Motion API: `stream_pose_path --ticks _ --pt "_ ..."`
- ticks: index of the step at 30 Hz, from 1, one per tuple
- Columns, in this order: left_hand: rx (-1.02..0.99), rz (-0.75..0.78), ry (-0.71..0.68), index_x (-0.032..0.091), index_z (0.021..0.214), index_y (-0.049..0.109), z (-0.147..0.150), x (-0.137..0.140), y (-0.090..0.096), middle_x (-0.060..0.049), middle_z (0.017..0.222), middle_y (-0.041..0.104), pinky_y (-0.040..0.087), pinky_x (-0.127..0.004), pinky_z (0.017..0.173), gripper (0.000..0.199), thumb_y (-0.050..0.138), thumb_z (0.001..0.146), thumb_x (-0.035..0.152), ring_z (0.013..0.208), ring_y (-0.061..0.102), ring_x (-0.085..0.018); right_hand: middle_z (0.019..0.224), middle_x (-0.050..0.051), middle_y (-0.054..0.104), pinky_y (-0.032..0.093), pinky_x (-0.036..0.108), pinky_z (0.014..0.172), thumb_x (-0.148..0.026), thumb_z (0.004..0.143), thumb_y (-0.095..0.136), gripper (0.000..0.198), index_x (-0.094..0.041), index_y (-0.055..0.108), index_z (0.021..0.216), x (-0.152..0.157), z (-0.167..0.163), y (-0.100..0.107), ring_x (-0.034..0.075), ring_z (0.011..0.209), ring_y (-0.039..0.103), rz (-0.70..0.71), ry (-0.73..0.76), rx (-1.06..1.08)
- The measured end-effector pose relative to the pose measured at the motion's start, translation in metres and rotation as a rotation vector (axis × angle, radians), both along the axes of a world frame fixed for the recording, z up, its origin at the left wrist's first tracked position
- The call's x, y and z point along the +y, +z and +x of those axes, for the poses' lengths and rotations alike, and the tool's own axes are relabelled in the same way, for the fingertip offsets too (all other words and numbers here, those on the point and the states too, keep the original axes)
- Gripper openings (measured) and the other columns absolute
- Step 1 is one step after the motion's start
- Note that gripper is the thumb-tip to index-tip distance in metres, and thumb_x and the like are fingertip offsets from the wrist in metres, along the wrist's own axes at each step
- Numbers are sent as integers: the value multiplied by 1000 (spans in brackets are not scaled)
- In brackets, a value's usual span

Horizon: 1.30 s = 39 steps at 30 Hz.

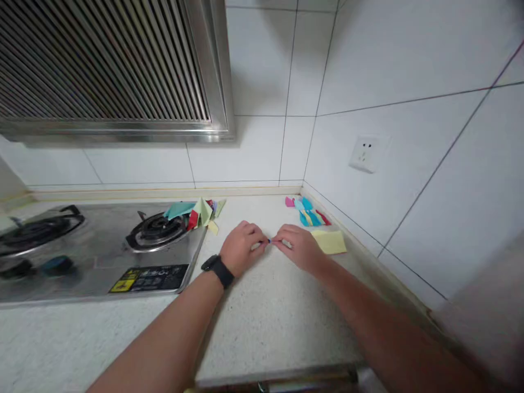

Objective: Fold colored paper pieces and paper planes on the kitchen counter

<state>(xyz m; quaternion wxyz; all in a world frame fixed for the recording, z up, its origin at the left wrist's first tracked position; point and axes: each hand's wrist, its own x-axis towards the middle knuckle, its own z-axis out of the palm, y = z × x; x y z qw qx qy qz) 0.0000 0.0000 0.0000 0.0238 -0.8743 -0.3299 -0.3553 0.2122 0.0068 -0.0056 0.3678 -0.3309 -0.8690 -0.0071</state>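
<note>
Two hands (242, 244) pinching small blue-and-pink piece (269, 240) between them, long axis left to right.

Flat metal hob (102, 232) set left in stone-like countertop (270, 316), folded-paper cluster (201, 212) laid over its right edge; slim piece (269, 241) held mid-counter, rectangular paper sheet (332, 242) placed right, small paper pieces (310, 218) behind.

I see white wall tiles (409, 43), a plug socket (363, 155), a big metal hood (123, 60) above a stove (98, 234), and a pale tabletop (270, 322).
</note>
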Motion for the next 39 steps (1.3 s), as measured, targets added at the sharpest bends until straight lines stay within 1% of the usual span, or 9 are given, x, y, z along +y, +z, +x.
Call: stream_pose_path --ticks 5,10,18,22,28,31,34,37,39 --pt "-47 12 -12 22 91 69 -3 1 -2 -5 89 63 41 -35 81 11 59 86 22 88 52 -19 82 3 64 44 28 72 -23 86 62 6 -20 67 87 1 5 0 16 80 59 -1 5 41" --pt "-75 -1 41 22 93 66 -11 7 -2 -5 91 64 42 -36 82 11 62 83 23 89 54 -21 81 3 64 44 30 73 -23 86 62 6 -21 68 87 3 12 3 17 80 60 6 -5 66" --pt "-70 -20 43 21 87 66 -15 12 -5 -4 86 66 40 -35 82 9 57 87 22 85 56 -19 83 5 65 45 32 76 -26 86 62 9 -21 68 90 4 18 8 18 83 59 30 8 44" --pt "-83 -8 50 20 86 65 -16 14 -5 -4 85 67 40 -35 81 9 56 87 23 84 56 -19 86 5 66 45 33 77 -25 84 64 11 -21 67 94 7 23 6 19 85 60 44 -23 35" --pt "-98 -24 65 21 86 65 -17 13 -5 -4 87 67 41 -35 83 9 56 86 23 87 56 -20 84 5 66 45 33 79 -21 86 59 8 -21 67 87 8 27 7 19 85 60 25 -50 41" --pt "-152 -101 83 21 89 65 -15 11 -8 -4 86 66 43 -31 75 11 55 86 24 83 57 -18 85 5 67 45 30 73 -24 86 59 9 -21 68 86 6 25 8 18 81 60 -38 -64 87" --pt "-281 -256 106 22 96 63 -11 12 -12 -2 81 65 42 -26 63 14 55 86 28 72 57 -15 79 2 66 42 26 58 -29 86 58 12 -22 67 90 5 22 4 13 62 55 -183 -107 158" --pt "-473 -424 51 21 105 59 -8 16 -16 0 75 65 41 -23 58 22 56 85 30 66 57 -13 75 0 65 39 23 51 -30 86 57 19 -23 62 103 7 20 -1 11 54 51 -315 -123 258" --pt "-555 -504 13 19 99 61 -7 18 -16 -1 74 65 40 -22 57 21 57 84 33 67 57 -13 75 -1 65 38 23 51 -31 85 58 20 -23 62 102 9 20 -4 11 55 51 -338 -119 286"
